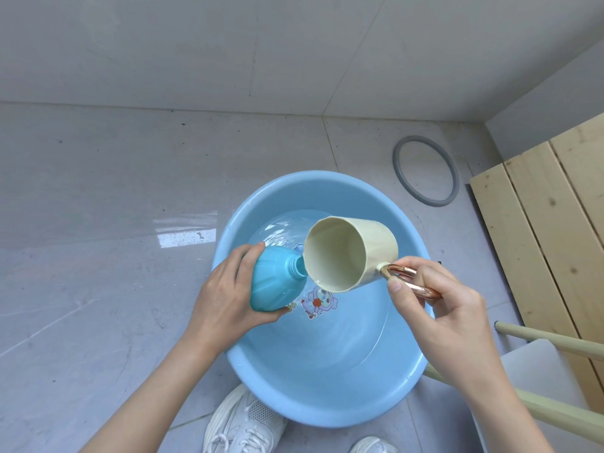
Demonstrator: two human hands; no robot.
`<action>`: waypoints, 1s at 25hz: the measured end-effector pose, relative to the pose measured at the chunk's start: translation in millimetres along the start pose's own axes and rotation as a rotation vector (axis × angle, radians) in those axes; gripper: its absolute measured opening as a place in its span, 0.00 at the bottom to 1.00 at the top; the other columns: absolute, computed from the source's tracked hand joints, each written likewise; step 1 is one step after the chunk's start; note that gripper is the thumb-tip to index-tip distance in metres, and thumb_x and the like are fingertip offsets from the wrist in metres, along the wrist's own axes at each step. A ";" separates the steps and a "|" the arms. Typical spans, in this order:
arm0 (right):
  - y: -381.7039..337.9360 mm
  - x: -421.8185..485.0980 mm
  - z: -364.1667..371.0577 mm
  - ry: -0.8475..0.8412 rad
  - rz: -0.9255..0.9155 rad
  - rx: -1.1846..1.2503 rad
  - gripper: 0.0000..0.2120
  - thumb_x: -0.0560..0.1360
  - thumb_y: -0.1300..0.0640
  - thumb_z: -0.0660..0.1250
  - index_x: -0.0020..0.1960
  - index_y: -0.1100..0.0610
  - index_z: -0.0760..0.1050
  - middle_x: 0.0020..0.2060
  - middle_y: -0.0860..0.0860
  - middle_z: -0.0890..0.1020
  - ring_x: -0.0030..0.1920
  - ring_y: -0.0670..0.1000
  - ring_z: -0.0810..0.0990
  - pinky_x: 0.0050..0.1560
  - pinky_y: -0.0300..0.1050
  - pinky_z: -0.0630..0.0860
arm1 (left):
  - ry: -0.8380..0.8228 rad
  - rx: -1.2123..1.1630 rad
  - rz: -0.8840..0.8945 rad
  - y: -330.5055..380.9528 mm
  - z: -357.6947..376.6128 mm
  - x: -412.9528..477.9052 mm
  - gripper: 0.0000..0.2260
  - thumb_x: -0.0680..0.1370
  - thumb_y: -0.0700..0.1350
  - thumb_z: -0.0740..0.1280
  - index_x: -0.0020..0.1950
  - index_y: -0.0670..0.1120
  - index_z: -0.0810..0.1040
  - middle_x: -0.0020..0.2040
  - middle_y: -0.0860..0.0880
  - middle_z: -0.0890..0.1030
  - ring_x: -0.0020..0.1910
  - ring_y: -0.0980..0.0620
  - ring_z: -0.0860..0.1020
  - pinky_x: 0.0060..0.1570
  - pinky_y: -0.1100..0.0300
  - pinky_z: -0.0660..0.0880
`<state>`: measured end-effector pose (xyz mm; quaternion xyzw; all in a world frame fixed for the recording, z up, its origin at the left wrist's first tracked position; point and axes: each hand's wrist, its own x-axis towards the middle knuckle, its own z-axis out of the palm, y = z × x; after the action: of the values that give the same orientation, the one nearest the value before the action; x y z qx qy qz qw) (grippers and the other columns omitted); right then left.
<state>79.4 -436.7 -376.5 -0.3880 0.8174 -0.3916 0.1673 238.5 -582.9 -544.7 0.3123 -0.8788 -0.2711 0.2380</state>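
- Grips an uncapped turquoise bottle (pixel 277 284) in the left hand (pixel 228 289), fingers curled round its body, neck tipped sideways to the cup's rim, seemingly to pour; no stream discernible.
- Pinches the copper ring handle (pixel 410 282) of a cream cup (pixel 353 253) in the right hand (pixel 438 305), fingers clenched on the ring, mouth tilted toward the bottle, apparently to catch the liquid.
- Holds both above a blue basin (pixel 294 403) of water, likely so that spills land inside.
- Shows a cartoon sticker (pixel 318 300) on the basin's bottom.
- Sets the basin on the grey tiled floor (pixel 98 223), white sneakers (pixel 242 420) at its near rim, a grey ring (pixel 397 161) beyond.
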 end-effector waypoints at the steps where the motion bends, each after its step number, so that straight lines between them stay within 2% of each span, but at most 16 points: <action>1: -0.3 -0.1 0.3 0.001 -0.004 -0.006 0.08 0.69 0.45 0.65 0.31 0.37 0.73 0.43 0.44 0.80 0.36 0.50 0.75 0.40 0.29 0.68 | 0.001 0.000 0.000 0.0 -0.1 -0.1 0.41 0.63 0.68 0.66 0.68 0.44 0.65 0.60 0.45 0.76 0.57 0.50 0.73 0.48 0.56 0.75; 11: -1.4 0.3 0.6 0.017 -0.036 -0.055 0.10 0.69 0.46 0.64 0.30 0.36 0.72 0.43 0.44 0.80 0.37 0.49 0.76 0.41 0.29 0.68 | -0.007 0.002 -0.004 -0.3 0.0 0.0 0.41 0.63 0.68 0.66 0.68 0.44 0.65 0.60 0.45 0.76 0.57 0.50 0.73 0.48 0.58 0.73; 16: -2.2 0.4 0.9 0.015 -0.043 -0.042 0.10 0.69 0.46 0.64 0.30 0.36 0.72 0.44 0.44 0.80 0.37 0.50 0.75 0.40 0.29 0.68 | 0.007 -0.003 0.004 0.1 0.0 -0.2 0.43 0.60 0.64 0.73 0.67 0.44 0.65 0.59 0.44 0.76 0.56 0.50 0.72 0.48 0.57 0.74; 20: -1.7 0.7 1.2 0.021 -0.053 -0.056 0.10 0.69 0.46 0.65 0.30 0.36 0.71 0.44 0.43 0.80 0.37 0.49 0.76 0.41 0.29 0.68 | 0.003 -0.005 0.004 -0.5 0.2 -0.3 0.42 0.62 0.67 0.69 0.68 0.44 0.65 0.60 0.45 0.76 0.57 0.50 0.73 0.48 0.56 0.75; 25: 0.6 0.0 0.9 0.033 -0.067 -0.066 0.11 0.70 0.47 0.65 0.30 0.38 0.70 0.43 0.43 0.80 0.43 0.46 0.79 0.43 0.30 0.68 | -0.004 -0.010 -0.002 -0.8 0.3 -0.6 0.41 0.63 0.67 0.66 0.67 0.44 0.65 0.60 0.44 0.76 0.57 0.50 0.73 0.48 0.55 0.76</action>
<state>79.7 -436.9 -377.6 -0.4139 0.8191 -0.3762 0.1278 239.0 -582.9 -545.6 0.3111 -0.8777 -0.2765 0.2375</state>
